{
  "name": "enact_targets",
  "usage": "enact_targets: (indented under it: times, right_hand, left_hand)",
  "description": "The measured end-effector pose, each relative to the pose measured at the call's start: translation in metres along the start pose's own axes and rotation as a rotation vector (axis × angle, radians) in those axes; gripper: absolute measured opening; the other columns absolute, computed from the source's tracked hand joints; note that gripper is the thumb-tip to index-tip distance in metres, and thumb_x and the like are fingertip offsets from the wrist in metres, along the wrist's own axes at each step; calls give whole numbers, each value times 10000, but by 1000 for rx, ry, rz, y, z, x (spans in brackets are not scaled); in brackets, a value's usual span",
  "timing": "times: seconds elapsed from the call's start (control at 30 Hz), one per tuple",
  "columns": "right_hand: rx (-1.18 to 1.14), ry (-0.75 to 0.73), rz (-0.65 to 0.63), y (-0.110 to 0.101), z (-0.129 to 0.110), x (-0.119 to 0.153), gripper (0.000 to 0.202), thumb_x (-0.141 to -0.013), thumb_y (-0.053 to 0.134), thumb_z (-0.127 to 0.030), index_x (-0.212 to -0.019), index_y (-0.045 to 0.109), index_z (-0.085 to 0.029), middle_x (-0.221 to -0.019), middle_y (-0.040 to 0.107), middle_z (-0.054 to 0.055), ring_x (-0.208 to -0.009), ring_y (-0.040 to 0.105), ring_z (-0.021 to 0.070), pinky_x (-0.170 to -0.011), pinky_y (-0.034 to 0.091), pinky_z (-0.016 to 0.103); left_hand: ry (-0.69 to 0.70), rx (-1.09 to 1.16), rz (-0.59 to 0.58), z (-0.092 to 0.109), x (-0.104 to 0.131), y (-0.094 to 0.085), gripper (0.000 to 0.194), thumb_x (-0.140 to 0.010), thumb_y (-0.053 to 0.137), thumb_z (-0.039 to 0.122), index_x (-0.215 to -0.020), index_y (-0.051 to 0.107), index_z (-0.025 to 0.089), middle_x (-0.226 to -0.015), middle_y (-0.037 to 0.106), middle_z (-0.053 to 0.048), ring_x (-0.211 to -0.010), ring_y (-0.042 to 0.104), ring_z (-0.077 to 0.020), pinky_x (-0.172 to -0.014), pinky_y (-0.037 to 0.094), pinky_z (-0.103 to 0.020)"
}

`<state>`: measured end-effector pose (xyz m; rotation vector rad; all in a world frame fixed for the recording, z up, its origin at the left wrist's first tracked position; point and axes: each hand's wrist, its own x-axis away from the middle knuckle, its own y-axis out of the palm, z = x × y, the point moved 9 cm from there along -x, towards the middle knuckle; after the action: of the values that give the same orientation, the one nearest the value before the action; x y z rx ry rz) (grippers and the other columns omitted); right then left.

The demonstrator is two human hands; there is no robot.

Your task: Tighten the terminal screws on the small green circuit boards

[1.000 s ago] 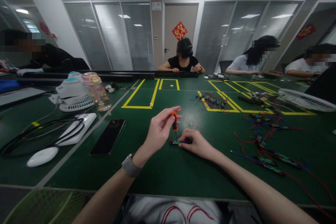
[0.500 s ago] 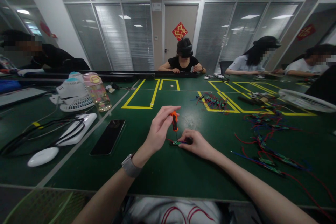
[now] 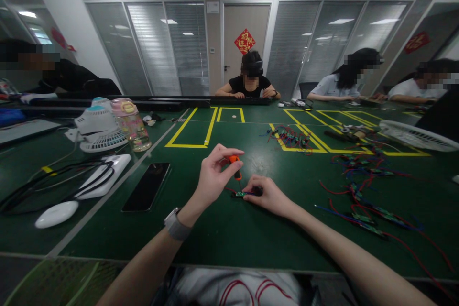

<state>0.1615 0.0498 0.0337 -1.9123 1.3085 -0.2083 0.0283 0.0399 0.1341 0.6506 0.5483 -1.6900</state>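
The left hand [image 3: 214,172] holds an orange screwdriver [image 3: 235,158] pointing down at a green board [image 3: 238,195]. The right hand [image 3: 269,196] pinches the board's right end.

Clothing [image 3: 204,289] is pale; a grey watchband [image 3: 179,228] circles the left wrist [image 3: 189,213].

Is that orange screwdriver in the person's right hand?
No, the left hand holds the orange screwdriver, while the right hand pinches the small green board.
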Motion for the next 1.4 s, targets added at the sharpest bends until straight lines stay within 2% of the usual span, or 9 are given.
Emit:
enact_targets:
  times: [0.13,0.33,0.53,0.77,0.87,0.97,1.07,1.23,1.4]
  right_hand:
    - [8,3,-3,0,1,0,46,-732,722,-153,-775,726,-169,-778,642,33,-718,576,162,-673,449,283]
    - [6,0,-5,1,2,0,44,-729,722,-154,-770,720,-171,-777,637,28,-715,569,158,-671,450,279]
    - [8,-4,-1,1,3,0,48,-733,723,-163,-780,721,-172,-785,639,30,-724,578,164,-676,449,284]
    - [4,-10,3,0,3,1,41,-731,726,-158,-770,717,-168,-776,634,29,-718,579,163,-680,451,286]
    - [10,-1,1,0,3,1,40,-729,727,-155,-765,717,-169,-768,635,28,-715,577,164,-675,450,286]
    - [8,-1,-4,1,2,0,41,-730,725,-155,-768,719,-168,-773,639,33,-721,580,167,-677,451,287]
    - [5,-4,-3,1,1,-1,42,-733,721,-150,-773,720,-161,-778,640,39,-726,582,169,-680,451,287]
    - [5,1,-3,1,2,-1,49,-729,725,-153,-777,722,-152,-784,641,44,-724,580,170,-682,450,289]
    - [2,2,-12,1,2,0,43,-739,717,-159,-781,724,-156,-787,640,45,-728,578,171,-680,449,289]
  left_hand:
    - [-40,27,-21,-3,0,2,171,-816,660,205,-981,706,196,-914,545,-34,-820,561,-130,-692,520,-222]
    - [-117,106,-87,-13,3,4,274,-930,460,248,-1077,677,169,-1136,592,-98,-983,615,-214,-815,535,-321]
    - [-120,121,-105,-9,3,7,255,-919,521,264,-1112,652,160,-1047,652,-99,-922,650,-199,-792,546,-311]
    - [-52,19,5,-4,-1,-3,143,-765,721,210,-904,711,178,-807,541,-7,-742,568,-118,-654,523,-217]
    - [-29,-62,42,-5,0,-5,166,-777,718,237,-937,713,194,-846,562,-18,-772,567,-130,-662,516,-223]
    - [-5,-131,31,-3,3,-1,191,-897,578,275,-1030,696,206,-947,613,-47,-858,601,-154,-744,509,-253]
    - [-30,-91,-14,-3,5,4,253,-954,474,286,-1073,671,182,-1040,646,-78,-947,632,-186,-819,508,-288]
    - [-125,125,19,-12,3,2,222,-922,539,283,-1070,650,160,-1057,672,-93,-918,674,-195,-811,546,-320]
    - [-60,32,123,-11,1,-10,154,-830,659,231,-964,716,180,-894,628,-39,-812,642,-143,-711,543,-245]
